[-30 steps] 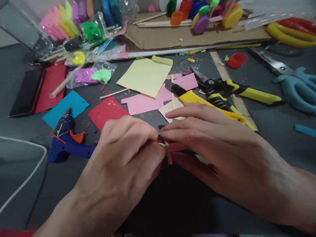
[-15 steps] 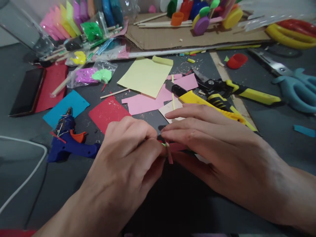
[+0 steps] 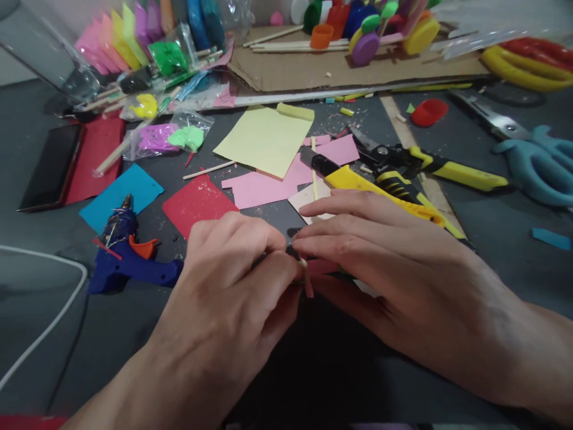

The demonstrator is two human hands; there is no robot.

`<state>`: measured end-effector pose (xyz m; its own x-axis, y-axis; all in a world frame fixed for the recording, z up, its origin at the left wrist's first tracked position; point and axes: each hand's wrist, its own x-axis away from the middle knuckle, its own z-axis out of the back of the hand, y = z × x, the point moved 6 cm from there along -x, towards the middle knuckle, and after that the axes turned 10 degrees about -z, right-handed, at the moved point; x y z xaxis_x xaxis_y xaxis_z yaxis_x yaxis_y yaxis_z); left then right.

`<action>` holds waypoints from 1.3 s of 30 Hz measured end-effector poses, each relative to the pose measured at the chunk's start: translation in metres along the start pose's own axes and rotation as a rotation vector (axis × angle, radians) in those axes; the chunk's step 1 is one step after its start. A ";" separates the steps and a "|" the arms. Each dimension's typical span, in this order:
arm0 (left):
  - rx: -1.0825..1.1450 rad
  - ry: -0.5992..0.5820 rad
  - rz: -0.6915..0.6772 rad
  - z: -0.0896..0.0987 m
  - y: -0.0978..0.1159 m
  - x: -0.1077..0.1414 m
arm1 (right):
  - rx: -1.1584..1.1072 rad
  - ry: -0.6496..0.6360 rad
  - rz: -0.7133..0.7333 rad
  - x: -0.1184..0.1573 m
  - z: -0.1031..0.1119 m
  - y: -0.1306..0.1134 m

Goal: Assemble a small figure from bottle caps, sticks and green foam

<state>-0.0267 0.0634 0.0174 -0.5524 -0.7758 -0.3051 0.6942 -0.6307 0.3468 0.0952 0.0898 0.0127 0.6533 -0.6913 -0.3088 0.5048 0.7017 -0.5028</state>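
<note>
My left hand (image 3: pixel 237 280) is closed in a pinch around the end of a thin light stick (image 3: pixel 303 263), most of which its fingers hide. A narrow pink paper strip (image 3: pixel 322 267) is wrapped at the stick's tip, with a short end hanging down. My right hand (image 3: pixel 385 269) holds the strip's other part between thumb and fingers, its fingers stretched to the left and nearly touching my left hand. Just beyond the hands lie a red paper (image 3: pixel 197 203), pink paper (image 3: pixel 264 188) and a yellow cutter (image 3: pixel 371 188).
A blue glue gun (image 3: pixel 129 263) rests at left on blue paper (image 3: pixel 143 179), beside a phone (image 3: pixel 51 167). Pliers (image 3: pixel 456 170) and scissors (image 3: pixel 532 155) lie at right. Behind are yellow paper (image 3: pixel 268 137) and cardboard (image 3: pixel 286 65).
The green bit seen at my left fingertips is now hidden. Both hands otherwise hold nearly the same pose.
</note>
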 end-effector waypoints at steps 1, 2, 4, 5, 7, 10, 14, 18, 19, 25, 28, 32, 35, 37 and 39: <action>0.000 0.002 0.001 0.000 0.000 0.000 | 0.000 -0.002 -0.001 0.000 0.000 0.000; -0.001 0.004 0.004 0.000 0.000 0.000 | 0.000 -0.002 -0.002 -0.001 0.000 0.000; -0.002 0.003 0.013 0.000 0.000 0.000 | 0.001 0.002 -0.001 -0.001 0.000 0.001; 0.001 0.000 0.016 0.000 0.000 0.000 | 0.000 0.005 0.000 -0.001 0.001 0.001; 0.009 0.000 0.017 0.000 0.001 0.001 | -0.002 0.006 0.000 -0.001 0.001 0.001; 0.009 0.009 0.015 -0.001 0.001 0.001 | -0.002 0.003 -0.005 0.000 0.001 0.001; -0.008 0.005 0.014 0.000 0.002 0.000 | -0.001 0.008 0.002 0.000 0.001 0.000; -0.028 0.011 0.013 0.007 0.000 0.004 | -0.022 0.002 -0.001 0.000 0.002 0.001; -0.028 0.013 0.021 0.009 -0.002 0.006 | -0.033 0.002 -0.001 0.000 0.003 0.002; 0.120 -0.061 0.170 0.006 -0.019 0.013 | -0.032 -0.004 -0.010 0.001 0.002 0.002; 0.233 -0.073 0.204 0.000 -0.019 0.011 | -0.013 -0.005 -0.012 0.001 0.002 0.002; 0.255 -0.076 0.258 -0.004 -0.017 0.009 | -0.003 -0.003 -0.013 0.002 0.002 0.002; 0.257 -0.072 0.282 -0.004 -0.017 0.010 | 0.004 0.001 -0.006 0.002 0.002 0.002; 0.261 -0.062 0.273 -0.004 -0.016 0.010 | 0.007 0.007 0.000 0.002 0.002 0.002; 0.259 -0.060 0.267 -0.004 -0.016 0.011 | 0.010 0.012 0.001 0.001 0.001 0.002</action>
<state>-0.0413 0.0652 0.0050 -0.3993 -0.9084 -0.1241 0.6817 -0.3847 0.6223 0.0973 0.0901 0.0123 0.6470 -0.6925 -0.3189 0.5100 0.7041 -0.4942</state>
